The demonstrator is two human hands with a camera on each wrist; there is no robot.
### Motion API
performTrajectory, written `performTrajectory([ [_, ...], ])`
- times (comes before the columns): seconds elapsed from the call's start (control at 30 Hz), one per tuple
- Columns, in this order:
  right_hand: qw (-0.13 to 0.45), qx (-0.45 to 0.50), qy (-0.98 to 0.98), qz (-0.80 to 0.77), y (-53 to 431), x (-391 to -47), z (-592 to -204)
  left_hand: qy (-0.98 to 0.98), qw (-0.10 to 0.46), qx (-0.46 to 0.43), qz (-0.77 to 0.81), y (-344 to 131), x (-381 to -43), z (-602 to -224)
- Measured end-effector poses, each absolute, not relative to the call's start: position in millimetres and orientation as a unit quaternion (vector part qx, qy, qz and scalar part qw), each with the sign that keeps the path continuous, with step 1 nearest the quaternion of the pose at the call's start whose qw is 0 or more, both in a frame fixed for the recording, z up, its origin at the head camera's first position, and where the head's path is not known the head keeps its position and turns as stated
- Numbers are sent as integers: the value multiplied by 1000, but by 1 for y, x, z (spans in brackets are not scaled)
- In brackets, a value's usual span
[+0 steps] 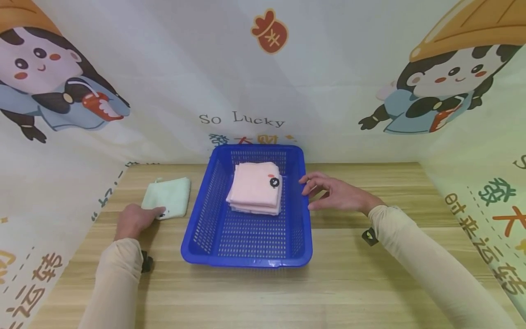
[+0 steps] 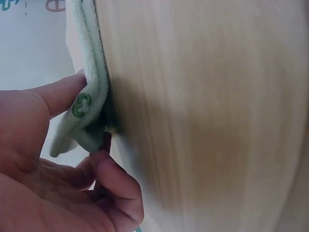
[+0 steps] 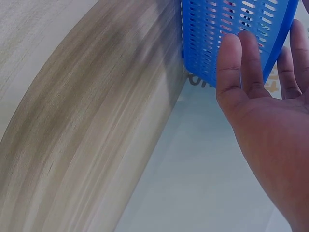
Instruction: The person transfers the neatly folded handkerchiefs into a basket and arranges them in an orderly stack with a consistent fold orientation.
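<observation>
A folded pale green towel lies on the table left of the basket. My left hand pinches its near left corner, thumb on top. In the left wrist view, the fingers curl under the lifted edge of the green towel, which has a small dark green mark. At the right rim of the blue plastic basket is my right hand, its fingers loosely extended. The right wrist view shows those fingers against the perforated side. Inside the basket sits a stack of folded pink towels.
The wooden table runs back to a white printed cloth wall, with similar cloth on both sides. The basket stands mid-table, its far end close to the back wall. A dark band device is on each wrist.
</observation>
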State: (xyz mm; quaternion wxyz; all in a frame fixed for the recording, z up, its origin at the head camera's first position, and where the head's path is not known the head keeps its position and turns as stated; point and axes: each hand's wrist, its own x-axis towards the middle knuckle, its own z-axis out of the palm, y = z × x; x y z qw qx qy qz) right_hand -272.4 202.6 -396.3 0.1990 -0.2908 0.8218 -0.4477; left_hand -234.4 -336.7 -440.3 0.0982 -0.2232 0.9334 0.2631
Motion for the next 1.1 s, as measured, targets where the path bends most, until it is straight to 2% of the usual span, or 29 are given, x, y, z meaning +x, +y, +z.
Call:
performTrajectory([
  [0.53, 196, -286, 827, -443, 201, -271, -396, 920, 93, -234, 301, -336, -234, -440],
  [1.1, 198, -285, 831, -434, 201, -271, -396, 907, 60, -252, 333, -341, -232, -445],
])
